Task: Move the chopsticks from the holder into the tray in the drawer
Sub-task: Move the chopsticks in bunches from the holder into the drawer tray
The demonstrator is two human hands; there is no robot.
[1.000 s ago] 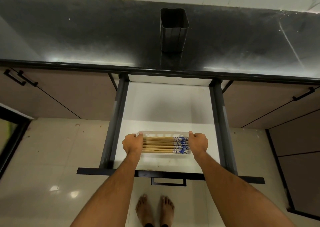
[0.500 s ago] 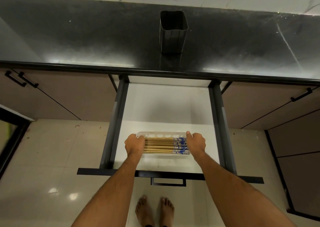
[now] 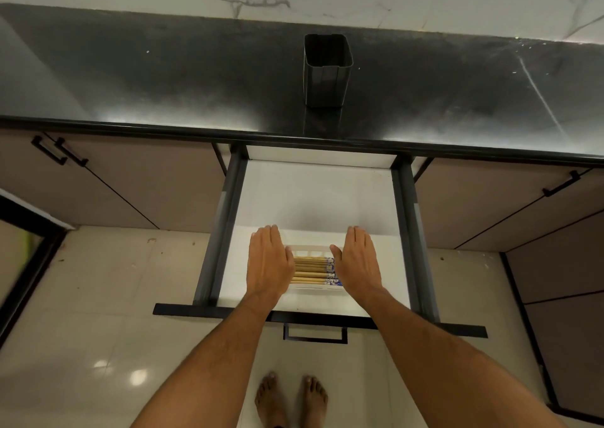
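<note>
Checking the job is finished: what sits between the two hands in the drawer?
In the head view, the chopsticks lie side by side in the white tray, between the left hand and the right hand.

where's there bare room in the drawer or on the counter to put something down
Drawer: the white floor behind the tray, up to the back wall, is bare. Counter: open dark surface on both sides of the holder. Crowded: the drawer's front, where the left hand and right hand flank the chopsticks.
</note>
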